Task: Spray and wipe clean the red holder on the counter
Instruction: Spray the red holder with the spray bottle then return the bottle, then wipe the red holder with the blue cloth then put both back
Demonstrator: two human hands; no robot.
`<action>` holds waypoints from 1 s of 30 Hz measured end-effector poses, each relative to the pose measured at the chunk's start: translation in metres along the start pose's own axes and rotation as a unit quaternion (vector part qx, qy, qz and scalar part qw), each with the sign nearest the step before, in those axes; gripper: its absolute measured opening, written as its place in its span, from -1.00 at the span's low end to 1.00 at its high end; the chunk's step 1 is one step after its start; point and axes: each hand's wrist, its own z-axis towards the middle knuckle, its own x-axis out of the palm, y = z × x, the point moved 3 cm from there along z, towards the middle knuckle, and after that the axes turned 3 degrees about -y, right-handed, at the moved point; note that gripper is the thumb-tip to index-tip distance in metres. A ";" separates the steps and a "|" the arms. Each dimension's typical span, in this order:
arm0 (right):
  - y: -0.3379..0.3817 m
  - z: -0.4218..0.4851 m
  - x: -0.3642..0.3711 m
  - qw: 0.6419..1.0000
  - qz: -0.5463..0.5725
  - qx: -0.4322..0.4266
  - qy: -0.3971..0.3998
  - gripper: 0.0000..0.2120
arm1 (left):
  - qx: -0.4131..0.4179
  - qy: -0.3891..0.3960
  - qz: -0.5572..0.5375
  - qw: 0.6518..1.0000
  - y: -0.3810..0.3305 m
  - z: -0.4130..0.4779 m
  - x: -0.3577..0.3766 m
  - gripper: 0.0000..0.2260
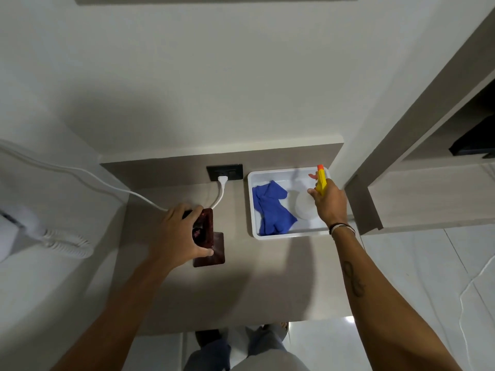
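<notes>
Left hand (pixel 178 234) clamped round red holder (pixel 206 236) on desk (pixel 267 277); right hand (pixel 328 202) gripped spray bottle (pixel 321 183) neck. We judged holder rigid, light, glossy-slick: grip sides

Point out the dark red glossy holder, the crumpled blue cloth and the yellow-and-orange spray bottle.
dark red glossy holder (pixel 205 228): head view, on its open top beside the left hand's fingers.
crumpled blue cloth (pixel 271 210): head view, middle of the folds.
yellow-and-orange spray bottle (pixel 321 180): head view, on the yellow trigger head.
</notes>
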 end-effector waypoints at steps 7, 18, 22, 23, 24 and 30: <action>0.025 -0.032 0.014 0.969 -0.032 -0.156 -0.187 -0.50 | 0.005 -0.017 -0.004 1.000 0.001 -0.004 0.011 0.04; 0.031 -0.025 0.135 0.906 -0.303 -0.181 0.234 -0.21 | 0.041 -0.041 -0.013 0.998 0.009 -0.007 0.027 0.03; 0.031 -0.020 0.142 0.898 -0.331 -0.175 0.232 -0.21 | 0.049 -0.053 -0.039 0.997 0.010 -0.007 0.028 -0.01; 0.031 -0.021 0.144 0.898 -0.335 -0.174 0.225 -0.23 | 0.051 -0.055 -0.042 0.996 0.010 -0.007 0.029 -0.02; 0.033 -0.023 0.145 0.898 -0.337 -0.169 0.224 -0.24 | 0.053 -0.058 -0.043 0.996 0.011 -0.006 0.029 -0.03; 0.037 -0.023 0.145 0.943 -0.245 -0.131 0.182 -0.27 | 0.060 -0.089 -0.069 0.992 0.018 -0.005 0.039 -0.05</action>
